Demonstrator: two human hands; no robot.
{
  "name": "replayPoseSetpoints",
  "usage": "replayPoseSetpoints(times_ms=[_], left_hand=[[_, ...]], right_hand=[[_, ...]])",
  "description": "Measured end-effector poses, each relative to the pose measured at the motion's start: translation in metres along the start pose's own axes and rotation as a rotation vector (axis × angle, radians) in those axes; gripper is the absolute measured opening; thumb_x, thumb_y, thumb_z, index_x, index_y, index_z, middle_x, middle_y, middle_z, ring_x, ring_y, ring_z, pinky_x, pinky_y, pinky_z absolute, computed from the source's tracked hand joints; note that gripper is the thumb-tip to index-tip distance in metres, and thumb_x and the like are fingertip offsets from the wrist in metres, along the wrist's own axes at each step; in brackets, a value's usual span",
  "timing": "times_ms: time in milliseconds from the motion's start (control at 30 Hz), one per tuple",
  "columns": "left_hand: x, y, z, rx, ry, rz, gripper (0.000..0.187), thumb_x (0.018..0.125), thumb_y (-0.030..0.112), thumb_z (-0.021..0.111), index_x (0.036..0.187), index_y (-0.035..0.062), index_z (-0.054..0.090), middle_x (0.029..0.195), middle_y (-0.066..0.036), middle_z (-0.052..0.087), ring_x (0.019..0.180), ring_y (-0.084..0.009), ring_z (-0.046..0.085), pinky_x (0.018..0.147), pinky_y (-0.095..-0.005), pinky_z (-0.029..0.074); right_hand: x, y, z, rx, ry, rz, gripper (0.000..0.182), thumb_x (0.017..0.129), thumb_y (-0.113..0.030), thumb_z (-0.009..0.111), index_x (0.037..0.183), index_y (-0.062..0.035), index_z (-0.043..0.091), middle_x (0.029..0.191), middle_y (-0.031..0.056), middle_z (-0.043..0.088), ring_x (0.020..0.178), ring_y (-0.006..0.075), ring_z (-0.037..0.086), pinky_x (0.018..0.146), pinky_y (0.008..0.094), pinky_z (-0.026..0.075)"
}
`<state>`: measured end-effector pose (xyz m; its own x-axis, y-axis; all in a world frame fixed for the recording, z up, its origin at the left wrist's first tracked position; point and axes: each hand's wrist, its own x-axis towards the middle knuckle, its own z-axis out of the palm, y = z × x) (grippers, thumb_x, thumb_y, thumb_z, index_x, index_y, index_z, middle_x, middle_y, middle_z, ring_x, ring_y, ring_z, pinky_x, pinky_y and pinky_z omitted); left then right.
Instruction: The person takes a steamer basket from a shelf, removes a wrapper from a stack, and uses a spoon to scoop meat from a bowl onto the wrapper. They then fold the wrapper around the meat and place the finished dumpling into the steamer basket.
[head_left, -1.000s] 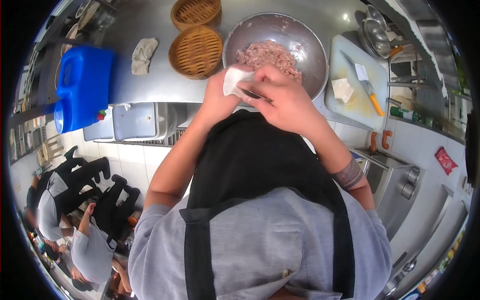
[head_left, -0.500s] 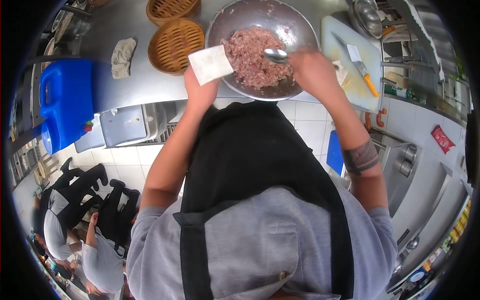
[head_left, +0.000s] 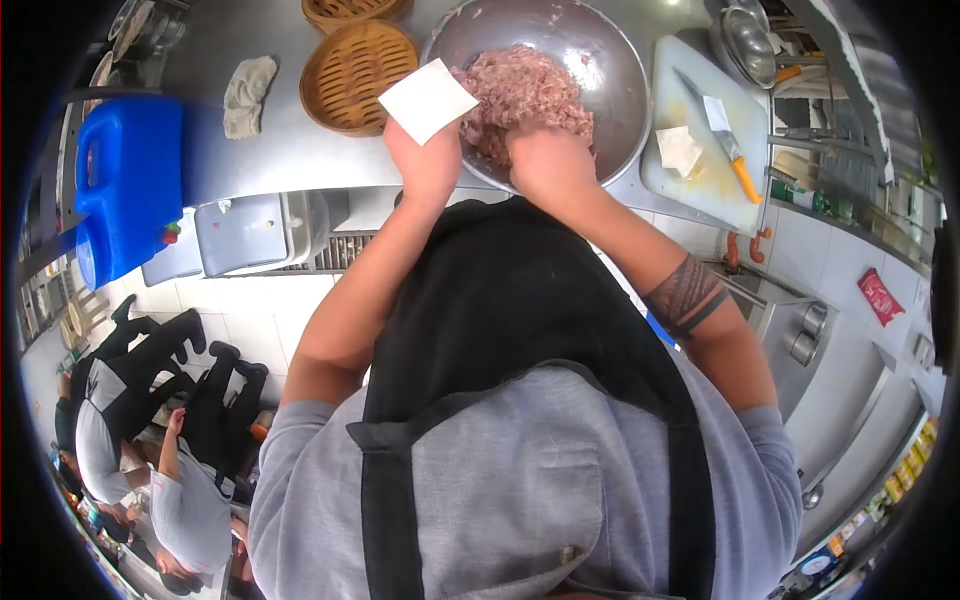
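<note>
A square white wrapper [head_left: 429, 101] lies over the fingers of my left hand [head_left: 427, 160], left of the metal bowl [head_left: 617, 95]. Pink minced meat [head_left: 522, 88] fills the left and middle of that bowl. Over its near edge, my right hand [head_left: 553, 163] is closed with its fingers down at the meat; a spoon was in it earlier, but its bowl is now hidden. Two slatted bamboo steamers stand to the left, the nearer one [head_left: 358, 78] beside the wrapper.
At the right, a cutting board [head_left: 720, 185] holds a yellow-handled knife [head_left: 733, 150] and wrappers [head_left: 679, 151]. A cloth [head_left: 247, 97] and a blue jug [head_left: 130, 180] are at the left. Metal bowls [head_left: 748, 50] stand back right. Co-workers [head_left: 190, 510] stand lower left.
My right hand has moved left and down to the meat, and the spoon has gone out of sight. The wrapper on my left hand has turned and shifted slightly.
</note>
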<state>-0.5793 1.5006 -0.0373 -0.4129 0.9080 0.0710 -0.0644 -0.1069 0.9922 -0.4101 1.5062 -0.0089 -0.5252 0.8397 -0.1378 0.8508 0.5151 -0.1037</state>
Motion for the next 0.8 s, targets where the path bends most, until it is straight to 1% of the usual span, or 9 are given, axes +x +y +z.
replayPoseSetpoints(times_ms=[33, 133, 200, 267, 433, 533, 567, 667, 800], left_hand=[[0.0, -0.004, 0.001, 0.05, 0.018, 0.006, 0.024, 0.089, 0.001, 0.076, 0.113, -0.0033, 0.072, 0.109, -0.008, 0.076, 0.102, -0.0167, 0.07, 0.091, -0.0316, 0.052], [0.0, -0.005, 0.002, 0.08, 0.036, 0.019, 0.025, 0.088, 0.001, 0.077, 0.113, -0.0035, 0.072, 0.109, -0.008, 0.076, 0.102, -0.017, 0.07, 0.09, -0.0319, 0.053], [-0.001, -0.005, 0.002, 0.057, 0.03, 0.022, 0.026, 0.088, 0.001, 0.077, 0.113, -0.0036, 0.072, 0.11, -0.008, 0.076, 0.102, -0.0172, 0.07, 0.09, -0.032, 0.053], [0.002, -0.007, 0.003, 0.081, 0.014, 0.02, 0.028, 0.087, 0.001, 0.077, 0.114, -0.0039, 0.071, 0.111, -0.008, 0.076, 0.101, -0.0173, 0.07, 0.09, -0.0321, 0.053], [0.006, -0.011, 0.005, 0.09, 0.034, 0.072, 0.028, 0.087, 0.002, 0.078, 0.114, -0.0041, 0.071, 0.111, -0.009, 0.076, 0.102, -0.0182, 0.07, 0.09, -0.0324, 0.053], [0.006, -0.007, 0.006, 0.119, 0.036, 0.085, 0.028, 0.088, 0.002, 0.078, 0.114, -0.0046, 0.071, 0.111, -0.009, 0.077, 0.102, -0.019, 0.071, 0.091, -0.0328, 0.053], [0.005, -0.005, 0.006, 0.145, 0.017, 0.087, 0.028, 0.088, 0.003, 0.078, 0.114, -0.0049, 0.071, 0.111, -0.01, 0.077, 0.102, -0.0195, 0.071, 0.091, -0.0331, 0.053], [0.004, 0.0, 0.007, 0.13, 0.025, 0.05, 0.029, 0.089, 0.005, 0.078, 0.114, -0.0055, 0.071, 0.111, -0.011, 0.077, 0.103, -0.02, 0.071, 0.091, -0.0338, 0.053], [0.006, -0.008, 0.006, 0.126, 0.012, 0.086, 0.029, 0.089, 0.007, 0.078, 0.115, -0.0054, 0.071, 0.111, -0.012, 0.077, 0.103, -0.0203, 0.071, 0.091, -0.034, 0.053]], right_hand=[[-0.004, 0.001, -0.001, 0.012, -0.089, -0.03, 0.015, 0.079, -0.01, 0.064, 0.088, -0.0048, 0.074, 0.095, 0.0133, 0.074, 0.085, 0.0352, 0.074, 0.077, 0.0478, 0.06], [-0.016, 0.015, -0.019, 0.072, -0.057, -0.061, 0.013, 0.077, -0.009, 0.065, 0.087, -0.0061, 0.072, 0.094, 0.0117, 0.073, 0.088, 0.0336, 0.074, 0.078, 0.0468, 0.06], [-0.011, 0.024, -0.022, 0.062, -0.055, 0.014, 0.012, 0.078, -0.009, 0.064, 0.087, -0.0059, 0.071, 0.093, 0.0099, 0.073, 0.089, 0.0322, 0.073, 0.078, 0.0466, 0.06], [0.003, 0.031, -0.018, 0.118, 0.103, 0.002, 0.012, 0.08, -0.009, 0.062, 0.088, -0.0056, 0.07, 0.094, 0.0095, 0.072, 0.091, 0.032, 0.072, 0.078, 0.0472, 0.059], [-0.003, 0.02, 0.0, 0.165, 0.036, -0.136, 0.011, 0.078, -0.009, 0.062, 0.087, -0.0057, 0.069, 0.094, 0.0099, 0.069, 0.092, 0.0319, 0.071, 0.077, 0.0465, 0.059], [-0.023, 0.04, -0.03, 0.091, -0.024, -0.115, 0.014, 0.079, -0.011, 0.064, 0.09, -0.0079, 0.073, 0.097, 0.0095, 0.071, 0.09, 0.033, 0.073, 0.079, 0.0468, 0.059], [-0.024, 0.044, -0.038, 0.093, -0.054, -0.024, 0.013, 0.08, -0.011, 0.064, 0.089, -0.0074, 0.072, 0.097, 0.0092, 0.071, 0.092, 0.0322, 0.072, 0.079, 0.0468, 0.059], [-0.015, 0.043, -0.033, 0.16, 0.056, -0.007, 0.013, 0.08, -0.009, 0.063, 0.089, -0.0069, 0.072, 0.097, 0.0094, 0.071, 0.094, 0.0319, 0.072, 0.079, 0.047, 0.059], [-0.012, 0.024, -0.017, 0.138, 0.033, -0.082, 0.013, 0.08, -0.008, 0.062, 0.089, -0.0062, 0.072, 0.097, 0.0095, 0.071, 0.095, 0.032, 0.072, 0.08, 0.0474, 0.059]])
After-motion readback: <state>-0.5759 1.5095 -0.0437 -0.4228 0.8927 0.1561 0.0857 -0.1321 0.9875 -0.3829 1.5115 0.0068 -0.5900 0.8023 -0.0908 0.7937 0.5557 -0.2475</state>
